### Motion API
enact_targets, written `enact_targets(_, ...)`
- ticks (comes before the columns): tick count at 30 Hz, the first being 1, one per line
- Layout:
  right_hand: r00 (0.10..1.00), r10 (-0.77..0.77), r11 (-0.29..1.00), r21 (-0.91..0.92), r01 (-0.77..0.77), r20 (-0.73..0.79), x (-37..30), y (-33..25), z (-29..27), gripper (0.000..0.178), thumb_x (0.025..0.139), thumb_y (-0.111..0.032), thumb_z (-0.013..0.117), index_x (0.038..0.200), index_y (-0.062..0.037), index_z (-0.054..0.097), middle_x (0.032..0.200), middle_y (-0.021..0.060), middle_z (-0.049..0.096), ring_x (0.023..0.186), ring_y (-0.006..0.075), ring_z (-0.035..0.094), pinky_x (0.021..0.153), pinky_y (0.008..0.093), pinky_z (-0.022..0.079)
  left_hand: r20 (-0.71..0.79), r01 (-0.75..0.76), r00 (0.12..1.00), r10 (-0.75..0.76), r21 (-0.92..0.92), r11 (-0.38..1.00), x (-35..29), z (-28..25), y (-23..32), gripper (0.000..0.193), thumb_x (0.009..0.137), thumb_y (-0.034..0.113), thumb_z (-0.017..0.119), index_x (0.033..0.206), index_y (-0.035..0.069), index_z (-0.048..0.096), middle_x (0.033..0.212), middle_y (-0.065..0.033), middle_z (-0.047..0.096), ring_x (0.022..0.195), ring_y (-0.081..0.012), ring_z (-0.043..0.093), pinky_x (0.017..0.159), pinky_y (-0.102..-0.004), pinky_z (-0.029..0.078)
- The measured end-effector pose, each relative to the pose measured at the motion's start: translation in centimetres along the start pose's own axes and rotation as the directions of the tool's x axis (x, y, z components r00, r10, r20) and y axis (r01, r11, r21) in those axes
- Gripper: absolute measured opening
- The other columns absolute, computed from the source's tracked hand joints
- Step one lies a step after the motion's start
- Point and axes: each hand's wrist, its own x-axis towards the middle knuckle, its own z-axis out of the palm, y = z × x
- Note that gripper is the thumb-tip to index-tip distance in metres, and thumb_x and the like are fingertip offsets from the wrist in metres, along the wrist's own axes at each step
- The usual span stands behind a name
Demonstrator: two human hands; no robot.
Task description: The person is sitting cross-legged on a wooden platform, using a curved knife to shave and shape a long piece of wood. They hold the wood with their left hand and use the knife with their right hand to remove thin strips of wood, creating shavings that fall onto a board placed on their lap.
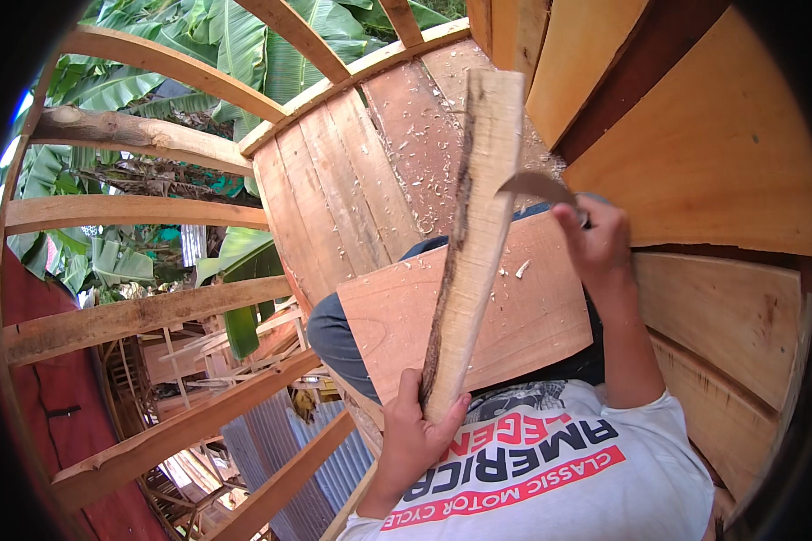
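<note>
A long strip of pale wood [481,225] with dark bark along one edge stands slanted in front of me. My left hand [421,433] is closed around its near end, the thumb on the right side. In my right hand [595,239] is a curved knife [539,186], gripped by its handle, which the fingers mostly hide. The blade's tip overlaps the right edge of the strip; I cannot tell whether it touches. Across my lap lies a flat wooden board [541,302] with a few shavings on it, below the strip.
Wood shavings [415,171] are scattered over the plank floor [325,198] ahead. Tall wooden panels [713,162] close in on the right. Along the left runs an open railing of wooden bars [144,214], with banana leaves and corrugated metal sheets [284,451] beyond.
</note>
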Motion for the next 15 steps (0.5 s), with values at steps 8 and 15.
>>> enact_targets(8, 0.913, -0.269, 0.962, 0.041, 0.27, 0.307, -4.3, -1.6, -0.4, 0.063, 0.079, -0.061, 0.066, 0.055, -0.0046, 0.053, 0.048, 0.0129, 0.049, 0.046, 0.0313, 0.057, 0.044, 0.0392, 0.043, -0.11, 0.002, 0.994, -0.01, -0.069, 0.998, 0.5, 0.1, -2.8, 0.036, 0.079, 0.018, 0.075, 0.097, -0.001, 0.049, 0.073, -0.0193, 0.063, 0.065, -0.0247, 0.064, 0.059, -0.0337, 0.048)
enact_targets(15, 0.898, -0.382, 0.914, -0.052, 0.402, 0.219, -3.9, -2.4, -0.1, 0.065, 0.066, -0.068, 0.071, 0.05, -0.009, 0.047, 0.046, 0.0084, 0.048, 0.042, 0.025, 0.055, 0.041, 0.0335, 0.042, -0.038, -0.007, 0.999, 0.005, -0.052, 0.999, 0.7, 0.1, -0.4, 0.036, 0.08, 0.018, 0.074, 0.097, -0.002, 0.048, 0.073, -0.0193, 0.062, 0.066, -0.0243, 0.065, 0.059, -0.0328, 0.048)
